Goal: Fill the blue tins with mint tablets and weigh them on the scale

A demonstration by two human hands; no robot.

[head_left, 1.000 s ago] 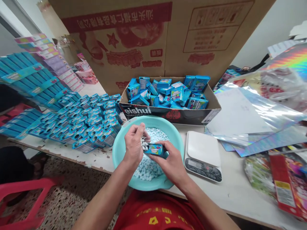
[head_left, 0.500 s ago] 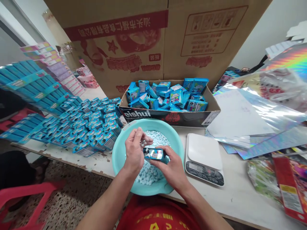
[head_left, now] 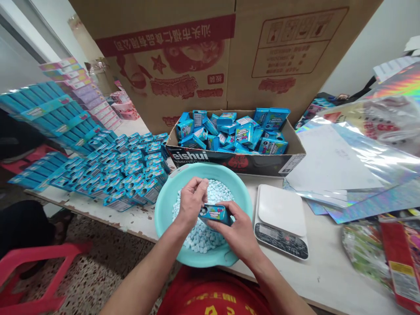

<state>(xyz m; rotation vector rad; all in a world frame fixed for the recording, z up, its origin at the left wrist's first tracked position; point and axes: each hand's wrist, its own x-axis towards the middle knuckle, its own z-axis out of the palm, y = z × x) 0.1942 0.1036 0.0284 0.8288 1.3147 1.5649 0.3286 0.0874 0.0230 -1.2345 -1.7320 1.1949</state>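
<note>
My right hand [head_left: 239, 227] grips a small blue candy tin [head_left: 216, 213] by its sides. The tin is tilted over the bowl, and a round hole shows at the left end of its printed top. Close by that hole is my left hand [head_left: 192, 199], its fingers curled and pinched together; whatever they hold is hidden. Both hands are above a turquoise plastic bowl [head_left: 164, 227], which holds a heap of small pale-blue candies [head_left: 203, 238].
Behind the bowl, a cardboard box [head_left: 262, 168] holds many blue tins. Rows of tins with round holes [head_left: 127, 175] stand on the left. A white kitchen scale [head_left: 280, 214] is to the right, beside paper and shiny film sheets [head_left: 334, 162]. A red stool [head_left: 49, 280] is lower left.
White candies seen at the tin's hole and in my left palm no longer show. My left hand's fingers have turned and closed together. The tin stays in my right hand.
</note>
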